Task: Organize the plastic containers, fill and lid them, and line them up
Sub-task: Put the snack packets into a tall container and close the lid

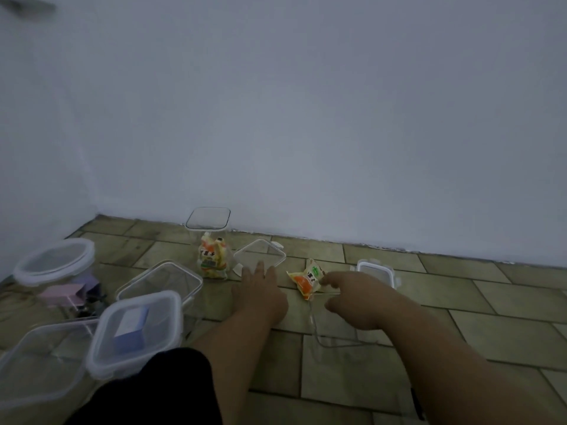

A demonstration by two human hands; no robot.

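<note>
On tiled floor [478, 305] by white wall [306, 118], left hand [260, 294] flat, right hand [356, 302] gripping container [317, 336]

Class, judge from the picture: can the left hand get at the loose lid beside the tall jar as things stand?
Probably yes. The left hand lies open, its fingertips right at the lid's near edge; nothing stands between, and the jar is off to one side.

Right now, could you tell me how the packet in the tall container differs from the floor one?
The container packet stands upright inside the tall container; the floor packet lies on the tiles. The floor packet is by the right hand; the container packet touches neither hand. Both have orange-and-yellow wrappers.
</note>
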